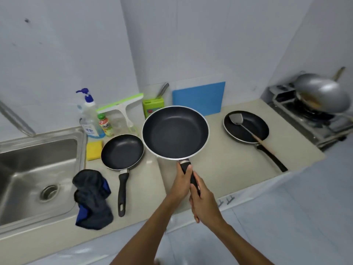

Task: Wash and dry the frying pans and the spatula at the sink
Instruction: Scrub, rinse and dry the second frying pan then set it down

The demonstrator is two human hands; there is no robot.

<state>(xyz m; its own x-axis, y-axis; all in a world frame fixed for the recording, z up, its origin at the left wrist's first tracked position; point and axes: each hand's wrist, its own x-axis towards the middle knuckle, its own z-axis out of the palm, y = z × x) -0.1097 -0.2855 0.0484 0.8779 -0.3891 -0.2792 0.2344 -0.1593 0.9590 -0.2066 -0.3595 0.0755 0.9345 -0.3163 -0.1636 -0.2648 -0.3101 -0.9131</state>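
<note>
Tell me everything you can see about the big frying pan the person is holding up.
The big frying pan is round, with a dark non-stick-looking inside, a thin silvery rim and a black handle on a metal collar. No food shows inside. It is held above the beige counter, tilted toward the camera, handle pointing at the person. The left hand grips the handle nearer the pan, the right hand farther back.

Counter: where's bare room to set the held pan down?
Widest bare patch: counter between the handle of the held pan and the right pan with the spatula. Narrower strip between the handle of the small pan and the left hand. Crowded beside the sink: sponge, bottles, cloth.
</note>
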